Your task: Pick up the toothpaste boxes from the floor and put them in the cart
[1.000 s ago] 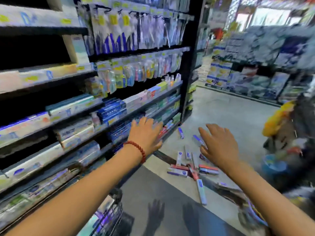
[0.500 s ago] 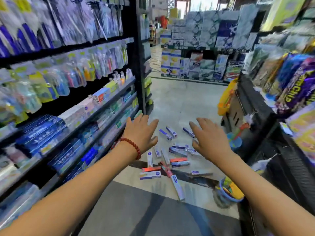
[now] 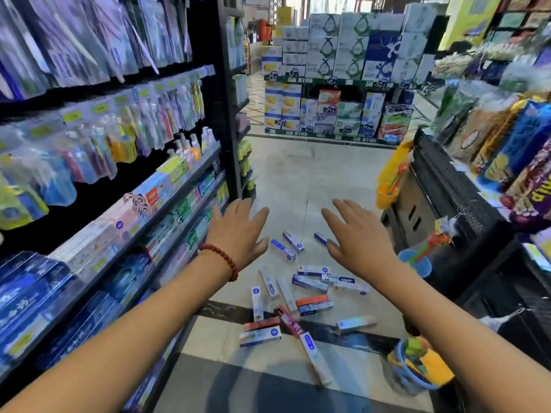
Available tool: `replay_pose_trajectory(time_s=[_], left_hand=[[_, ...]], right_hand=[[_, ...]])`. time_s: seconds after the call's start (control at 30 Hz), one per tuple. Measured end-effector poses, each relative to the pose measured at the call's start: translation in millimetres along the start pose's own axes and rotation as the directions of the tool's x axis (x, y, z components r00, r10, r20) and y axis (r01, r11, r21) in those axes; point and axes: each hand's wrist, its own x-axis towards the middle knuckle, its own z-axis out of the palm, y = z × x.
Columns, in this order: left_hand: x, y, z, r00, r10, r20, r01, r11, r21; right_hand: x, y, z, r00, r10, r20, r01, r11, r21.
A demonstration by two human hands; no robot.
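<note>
Since a second ago the view has swung off the shelf (image 3: 167, 201) to face down the aisle, left hand (image 3: 238, 231) and right hand (image 3: 357, 236) both released above the toothpaste boxes (image 3: 298, 293) scattered on the floor (image 3: 298, 180) beside that shelf; pickup not yet begun, cart out of view.

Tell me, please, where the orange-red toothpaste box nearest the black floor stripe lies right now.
In the head view, the orange-red box lies on the floor just left of centre, on the black stripe, touching the white box in front of it, below the left hand.
</note>
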Motion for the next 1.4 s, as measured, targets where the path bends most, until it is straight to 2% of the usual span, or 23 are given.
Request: replay_pose_trajectory(time_s=[0.13, 0.4, 0.57, 0.67, 0.8, 0.93, 1.03, 1.07, 1.13, 1.27, 1.4], left_hand=[[36, -11, 36, 0.998, -0.006, 0.060, 0.007, 1.000, -0.003], [127, -14, 129, 0.969, 0.003, 0.247, -0.011, 1.000, 0.028], [191, 8, 218, 0.926, 0.052, 0.373, -0.046, 0.999, -0.026], [207, 27, 290, 0.866, 0.069, 0.495, -0.037, 0.997, -0.073], [205, 52, 409, 0.787, 0.131, 0.602, -0.025, 0.983, -0.182], [192, 77, 536, 0.709, 0.112, 0.696, 0.005, 0.986, -0.165], [180, 88, 628, 0.635, 0.119, 0.763, -0.002, 0.988, -0.152], [173, 89, 660, 0.641, 0.116, 0.759, 0.024, 0.985, -0.171], [162, 93, 722, 0.667, 0.116, 0.736, 0.081, 0.971, -0.226], [139, 100, 828, 0.631, 0.099, 0.770, 0.126, 0.966, -0.228], [120, 101, 917, 0.652, 0.077, 0.754, 0.200, 0.942, -0.270]], right_hand=[[23, 13, 46, 0.998, -0.017, 0.054, 0.018, 1.000, -0.023], [82, 45, 153, 0.955, -0.019, 0.296, -0.002, 0.997, 0.071], [102, 79, 258, 0.879, 0.019, 0.476, -0.126, 0.973, 0.194], [99, 88, 330, 0.846, 0.003, 0.533, -0.159, 0.956, 0.247], [74, 85, 435, 0.714, -0.019, 0.699, -0.200, 0.952, 0.230], [25, 73, 557, 0.641, -0.019, 0.767, -0.279, 0.926, 0.255], [-14, 64, 642, 0.510, -0.028, 0.860, -0.297, 0.932, 0.206], [-27, 61, 669, 0.466, -0.026, 0.884, -0.317, 0.928, 0.195], [-51, 53, 721, 0.431, -0.004, 0.903, -0.360, 0.916, 0.176], [-93, 27, 812, 0.446, 0.039, 0.894, -0.397, 0.904, 0.158], [-132, -3, 887, 0.413, 0.057, 0.909, -0.434, 0.890, 0.141]])
